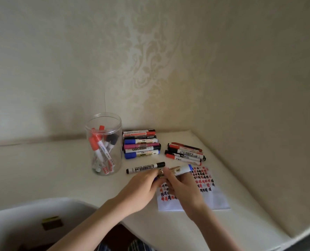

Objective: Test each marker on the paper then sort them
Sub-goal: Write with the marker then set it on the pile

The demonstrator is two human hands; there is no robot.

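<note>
Both of my hands meet over the white paper (216,198), which carries rows of red and black test marks. My right hand (183,189) grips the barrel of a blue marker (184,169) whose blue end points up and right. My left hand (145,187) pinches the marker's other end, where a bit of blue shows between its fingers. A black whiteboard marker (145,167) lies alone on the table just beyond my hands.
A clear plastic jar (104,144) with several red and black markers stands at the left. A neat stack of markers (141,144) lies behind, and a smaller pile of red and black markers (185,153) to its right. The wall runs close behind; the table edge curves at the front.
</note>
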